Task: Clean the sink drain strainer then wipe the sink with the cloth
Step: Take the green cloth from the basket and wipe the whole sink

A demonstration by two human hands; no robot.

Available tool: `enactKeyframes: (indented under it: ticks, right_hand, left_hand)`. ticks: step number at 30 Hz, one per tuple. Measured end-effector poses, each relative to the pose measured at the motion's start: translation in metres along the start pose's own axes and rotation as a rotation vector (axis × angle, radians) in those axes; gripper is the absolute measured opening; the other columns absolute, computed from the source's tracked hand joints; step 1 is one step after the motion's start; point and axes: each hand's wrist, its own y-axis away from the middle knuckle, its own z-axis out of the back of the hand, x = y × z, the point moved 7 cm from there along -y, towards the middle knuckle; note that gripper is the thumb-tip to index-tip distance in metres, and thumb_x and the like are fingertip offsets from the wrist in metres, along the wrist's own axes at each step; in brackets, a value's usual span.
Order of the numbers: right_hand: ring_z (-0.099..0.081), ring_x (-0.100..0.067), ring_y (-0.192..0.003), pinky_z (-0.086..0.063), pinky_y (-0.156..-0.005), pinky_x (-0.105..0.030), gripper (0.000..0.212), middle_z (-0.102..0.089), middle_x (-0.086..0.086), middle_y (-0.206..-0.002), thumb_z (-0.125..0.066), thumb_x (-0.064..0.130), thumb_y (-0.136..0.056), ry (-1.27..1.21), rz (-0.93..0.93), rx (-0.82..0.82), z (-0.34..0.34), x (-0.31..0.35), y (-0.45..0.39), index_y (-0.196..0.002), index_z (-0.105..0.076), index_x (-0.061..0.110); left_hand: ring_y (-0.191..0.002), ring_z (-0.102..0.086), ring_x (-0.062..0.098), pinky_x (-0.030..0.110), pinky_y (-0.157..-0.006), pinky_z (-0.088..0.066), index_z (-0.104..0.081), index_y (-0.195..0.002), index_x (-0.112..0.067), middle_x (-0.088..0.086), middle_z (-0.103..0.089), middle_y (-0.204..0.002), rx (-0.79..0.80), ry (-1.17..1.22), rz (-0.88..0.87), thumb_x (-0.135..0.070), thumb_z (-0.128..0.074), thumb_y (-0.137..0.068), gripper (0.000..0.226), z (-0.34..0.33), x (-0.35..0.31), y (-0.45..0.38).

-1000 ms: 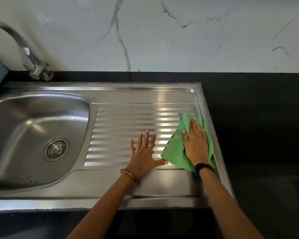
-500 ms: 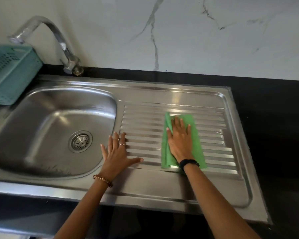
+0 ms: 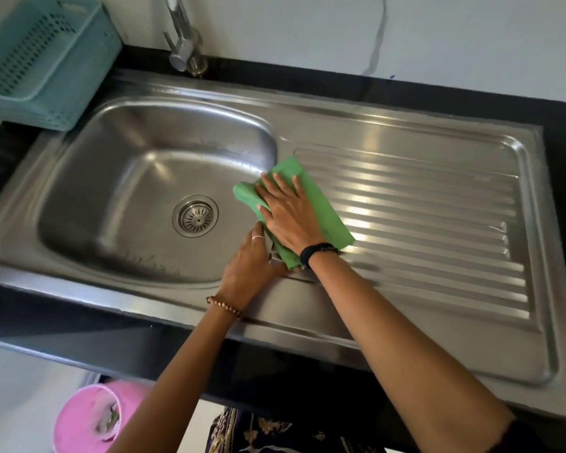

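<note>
The stainless steel sink (image 3: 128, 178) has its round drain strainer (image 3: 195, 216) seated in the basin floor. A green cloth (image 3: 330, 220) lies across the ridge between the basin and the ribbed drainboard (image 3: 432, 223), with one corner hanging into the basin. My right hand (image 3: 288, 214) presses flat on the cloth with fingers spread. My left hand (image 3: 249, 269) rests on the front rim just left of it. Its fingertips touch the cloth's lower edge, partly hidden under my right hand.
A teal plastic basket (image 3: 43, 60) stands at the sink's back left corner. The faucet (image 3: 185, 44) rises behind the basin. Black countertop (image 3: 471, 103) frames the sink below a marble wall. A pink bin (image 3: 89, 416) sits on the floor, lower left.
My right hand has slid the cloth leftward across the drainboard to the basin's edge. My left hand moved left too and now meets the cloth. The view shifted left.
</note>
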Motion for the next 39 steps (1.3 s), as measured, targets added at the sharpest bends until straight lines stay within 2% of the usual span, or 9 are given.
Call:
enactKeyframes:
  ticks: [2,6,11,15,21,27,29,35,39]
  right_hand:
    - [-0.017,-0.020,-0.145,-0.002,-0.119,-0.045,0.049,-0.025,-0.002,-0.156,-0.034,0.030,-0.098,-0.044,0.000,-0.030,0.002,-0.003,0.008,-0.145,-0.029,0.015]
    - [-0.019,-0.017,-0.144,-0.004,-0.120,-0.040,0.048,-0.027,0.000,-0.155,-0.032,0.032,-0.100,-0.111,-0.068,-0.087,0.006,-0.016,0.034,-0.145,-0.028,0.017]
    - [-0.025,-0.015,-0.142,-0.006,-0.119,-0.036,0.047,-0.032,0.000,-0.152,-0.031,0.030,-0.100,-0.165,-0.226,-0.189,0.021,-0.068,0.078,-0.145,-0.030,0.017]
    - [-0.029,-0.018,-0.141,-0.010,-0.118,-0.038,0.045,-0.035,-0.003,-0.151,-0.033,0.028,-0.100,-0.180,-0.367,-0.258,0.038,-0.129,0.127,-0.143,-0.032,0.015]
    - [-0.029,-0.022,-0.141,-0.014,-0.118,-0.041,0.048,-0.034,-0.011,-0.151,-0.034,0.027,-0.100,-0.123,-0.667,-0.334,0.069,-0.245,0.227,-0.144,-0.030,0.009]
    - [-0.021,-0.025,-0.144,-0.007,-0.118,-0.048,0.052,-0.026,-0.014,-0.154,-0.029,0.030,-0.100,-0.083,-0.795,-0.308,0.065,-0.240,0.227,-0.146,-0.021,0.006]
    - [-0.015,-0.023,-0.145,-0.002,-0.117,-0.049,0.053,-0.022,-0.011,-0.156,-0.026,0.032,-0.100,-0.078,-0.756,-0.264,0.055,-0.215,0.207,-0.147,-0.018,0.009]
    - [-0.013,-0.020,-0.146,0.001,-0.117,-0.048,0.048,-0.022,-0.004,-0.156,-0.030,0.028,-0.099,-0.134,-0.387,-0.168,0.034,-0.119,0.127,-0.146,-0.025,0.016]
    - [-0.017,-0.014,-0.145,-0.001,-0.119,-0.044,0.047,-0.026,0.002,-0.155,-0.030,0.029,-0.100,-0.134,-0.333,-0.171,0.035,-0.129,0.133,-0.145,-0.028,0.020]
  left_hand:
    - [-0.130,-0.039,0.031,0.051,-0.109,-0.030,-0.020,-0.142,-0.005,0.015,-0.038,-0.143,-0.017,-0.064,-0.016,-0.039,-0.077,-0.066,0.101,-0.001,-0.001,0.002]
    - [-0.144,-0.010,0.018,0.057,-0.110,0.011,-0.007,-0.147,-0.009,0.009,-0.014,-0.156,-0.058,-0.353,-0.049,-0.061,-0.065,-0.067,0.111,-0.002,-0.008,0.011]
    - [-0.144,0.010,0.019,0.055,-0.099,0.027,-0.001,-0.147,-0.016,0.009,0.007,-0.157,-0.012,-0.447,-0.160,-0.066,-0.058,-0.069,0.109,-0.030,-0.046,0.014]
    - [-0.144,0.007,0.016,0.053,-0.102,0.026,-0.002,-0.147,-0.019,0.003,0.004,-0.158,0.068,-0.451,-0.305,-0.064,-0.058,-0.070,0.105,-0.077,-0.093,0.015]
    - [-0.143,0.015,0.027,0.053,-0.108,0.017,0.000,-0.147,-0.021,0.008,0.013,-0.156,0.147,-0.452,-0.328,-0.068,-0.053,-0.071,0.104,-0.112,-0.115,0.014]
    - [-0.144,0.013,0.025,0.053,-0.111,0.014,0.000,-0.147,-0.018,0.009,0.013,-0.156,0.104,-0.428,-0.299,-0.067,-0.052,-0.073,0.104,-0.106,-0.105,0.018]
    - [-0.144,0.011,0.024,0.054,-0.111,0.012,-0.002,-0.147,-0.016,0.008,0.009,-0.157,0.069,-0.432,-0.262,-0.067,-0.053,-0.072,0.104,-0.102,-0.099,0.020]
    - [-0.144,0.011,0.019,0.053,-0.110,0.015,-0.001,-0.147,-0.013,0.006,0.006,-0.157,0.020,-0.409,-0.186,-0.059,-0.061,-0.072,0.106,-0.084,-0.079,0.017]
    - [-0.143,0.012,0.018,0.052,-0.108,0.019,-0.004,-0.147,-0.021,0.002,0.006,-0.158,0.023,-0.449,-0.244,-0.055,-0.060,-0.075,0.098,-0.089,-0.086,0.017]
